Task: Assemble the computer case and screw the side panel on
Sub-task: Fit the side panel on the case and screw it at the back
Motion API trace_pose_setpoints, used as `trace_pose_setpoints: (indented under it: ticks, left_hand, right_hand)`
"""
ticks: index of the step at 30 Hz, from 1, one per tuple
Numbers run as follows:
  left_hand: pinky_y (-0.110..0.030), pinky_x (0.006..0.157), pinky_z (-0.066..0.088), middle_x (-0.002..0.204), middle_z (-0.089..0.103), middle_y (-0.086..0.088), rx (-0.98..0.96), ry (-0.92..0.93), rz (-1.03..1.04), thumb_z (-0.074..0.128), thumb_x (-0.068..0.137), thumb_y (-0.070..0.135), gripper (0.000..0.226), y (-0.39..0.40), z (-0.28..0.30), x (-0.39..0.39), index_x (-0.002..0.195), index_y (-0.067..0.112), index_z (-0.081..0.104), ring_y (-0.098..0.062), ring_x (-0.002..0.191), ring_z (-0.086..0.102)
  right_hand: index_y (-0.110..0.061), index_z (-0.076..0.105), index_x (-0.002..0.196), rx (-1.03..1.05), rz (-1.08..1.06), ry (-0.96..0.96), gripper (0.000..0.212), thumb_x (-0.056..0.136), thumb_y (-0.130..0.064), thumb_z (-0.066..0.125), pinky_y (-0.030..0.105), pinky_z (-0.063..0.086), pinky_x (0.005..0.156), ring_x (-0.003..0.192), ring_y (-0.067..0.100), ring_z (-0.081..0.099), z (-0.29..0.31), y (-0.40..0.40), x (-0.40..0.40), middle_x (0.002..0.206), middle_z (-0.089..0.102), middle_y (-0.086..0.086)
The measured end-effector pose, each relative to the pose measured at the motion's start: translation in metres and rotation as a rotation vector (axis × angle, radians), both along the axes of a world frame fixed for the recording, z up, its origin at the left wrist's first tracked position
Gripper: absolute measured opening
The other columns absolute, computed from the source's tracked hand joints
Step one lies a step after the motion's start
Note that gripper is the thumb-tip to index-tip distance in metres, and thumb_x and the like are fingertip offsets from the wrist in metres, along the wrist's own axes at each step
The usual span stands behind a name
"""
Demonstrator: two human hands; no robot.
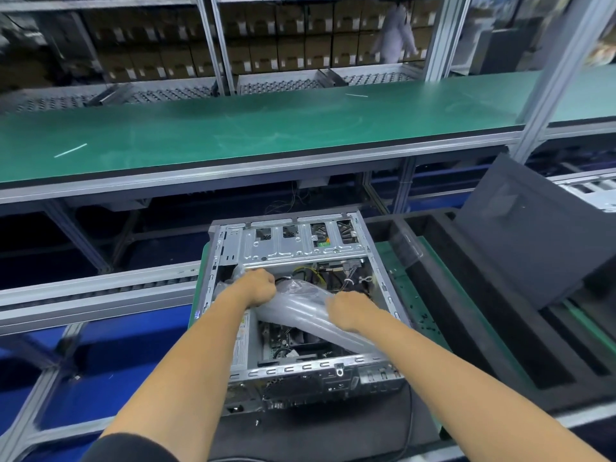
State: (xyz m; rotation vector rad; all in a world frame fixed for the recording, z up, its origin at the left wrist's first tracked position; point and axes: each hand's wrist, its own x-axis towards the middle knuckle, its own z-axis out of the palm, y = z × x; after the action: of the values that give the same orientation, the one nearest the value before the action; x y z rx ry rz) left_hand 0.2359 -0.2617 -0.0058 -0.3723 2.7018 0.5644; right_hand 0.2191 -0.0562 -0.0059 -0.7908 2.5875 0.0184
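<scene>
Both your hands are inside the open computer case (300, 315), centre of the frame. Left hand (258, 288) is clenched around one end of a clear plastic bag (300, 311), fingers curled on the bunched film near the drive cage (293, 241). Right hand (346, 310) grips the same bag lower right, fingers closed on the film; fingertips hidden under it.

Case lies on its side on a green mat (403, 278) at the centre, open side facing up. Motherboard (283, 338), cables (333, 275) and power supply label (243, 341) show inside. Rear I/O edge faces you at the bottom.

Side panel (533, 235) is the dark slab leaning at the right of the frame, well apart from the case, not fitted. Small dark specks on the mat right of the case could be screws (425, 320), too small to confirm.

Progress: early. Internals look installed, but the bag is in the chassis and looks like it needs to come out. Left to do: clear the bag, fetch the panel, seat it on the case, drive the screws. No screwdriver visible.

Long green desk (266, 128) runs across the upper half, shelves of cardboard boxes (300, 38) behind.
</scene>
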Motion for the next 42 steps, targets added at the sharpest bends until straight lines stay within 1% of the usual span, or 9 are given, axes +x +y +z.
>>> trace_pose_setpoints:
  ticks: [4,6,9,14,18,24,30,36,42]
  left_hand:
    - [-0.041,0.104,0.032,0.132,0.053,-0.017,-0.050,-0.115,-0.057,0.029,0.091,0.001,0.039,0.000,0.003,-0.004,0.120,0.002,0.055,-0.032,0.123,0.046]
    - [-0.041,0.105,0.032,0.131,0.054,-0.012,-0.017,-0.169,-0.082,0.033,0.089,0.000,0.039,-0.008,0.003,-0.007,0.117,0.004,0.058,-0.028,0.123,0.047]
    - [-0.035,0.103,0.039,0.129,0.055,-0.003,0.081,-0.265,-0.023,0.043,0.086,0.001,0.037,-0.027,0.003,-0.012,0.115,0.014,0.061,-0.021,0.119,0.050]
    - [-0.031,0.084,0.044,0.126,0.054,-0.008,-0.229,-0.359,-0.189,0.053,0.078,0.010,0.053,-0.022,0.013,-0.017,0.130,0.006,0.047,-0.021,0.104,0.053]
    - [-0.032,0.083,0.044,0.121,0.053,-0.005,-0.394,-0.427,-0.263,0.051,0.082,0.020,0.052,-0.011,0.027,-0.011,0.134,0.018,0.042,-0.022,0.098,0.051]
    - [-0.036,0.102,0.038,0.145,0.039,-0.001,-0.053,-0.356,-0.101,0.039,0.086,0.004,0.058,-0.024,0.032,0.004,0.140,0.024,0.038,-0.022,0.127,0.042]
    - [-0.039,0.101,0.040,0.133,0.051,-0.006,-0.238,-0.236,-0.218,0.038,0.091,0.011,0.042,-0.019,0.031,0.007,0.131,0.012,0.050,-0.024,0.118,0.050]
    - [-0.032,0.060,0.042,0.076,0.057,-0.010,-0.211,0.144,-0.284,0.043,0.085,0.007,0.018,0.045,0.058,-0.017,0.069,0.009,0.052,-0.026,0.068,0.050]
    - [-0.035,0.070,0.047,0.093,0.066,-0.012,0.019,0.432,-0.290,0.041,0.083,0.008,0.019,0.121,0.070,-0.041,0.084,0.008,0.060,-0.030,0.087,0.057]
  right_hand:
    - [-0.005,0.049,0.120,-0.076,-0.083,-0.182,0.030,0.102,-0.001,0.025,0.043,0.046,0.085,0.089,0.029,0.054,0.000,-0.002,-0.010,0.112,0.062,0.023]
    - [-0.002,0.046,0.135,-0.098,-0.065,-0.307,0.044,0.110,-0.024,0.017,0.046,0.035,0.109,0.122,0.035,0.052,-0.005,0.004,-0.012,0.144,0.047,0.025]
    - [-0.013,0.010,0.159,-0.191,-0.084,-0.551,0.060,0.108,-0.046,0.010,0.040,0.008,0.121,0.152,0.027,0.009,-0.007,0.010,-0.008,0.166,0.006,0.012]
    - [-0.014,0.016,0.158,-0.248,-0.109,-0.538,0.054,0.109,-0.038,0.015,0.041,0.017,0.119,0.149,0.029,0.018,-0.003,0.015,0.003,0.165,0.011,0.013]
    - [-0.003,0.045,0.131,0.011,0.112,-0.119,0.035,0.098,0.008,0.036,0.041,0.048,0.079,0.098,0.034,0.055,0.010,0.008,0.010,0.126,0.057,0.025]
    - [-0.003,0.049,0.125,0.048,0.142,0.425,0.033,0.093,-0.002,0.055,0.034,0.042,0.078,0.108,0.028,0.055,0.013,-0.016,0.018,0.122,0.053,0.015]
    - [-0.003,0.046,0.125,-0.124,0.068,0.338,0.035,0.091,0.005,0.051,0.033,0.041,0.066,0.098,0.030,0.065,0.010,-0.025,0.021,0.111,0.065,0.013]
    - [-0.010,0.046,0.094,-0.461,-0.227,0.193,0.006,0.095,-0.006,0.042,0.034,0.035,0.058,0.075,0.030,0.049,0.045,-0.022,-0.002,0.087,0.057,0.012]
    - [-0.010,0.058,0.107,-0.611,-0.385,0.211,0.019,0.097,-0.013,0.042,0.038,0.049,0.069,0.089,0.031,0.061,0.068,0.035,-0.024,0.101,0.063,0.012]
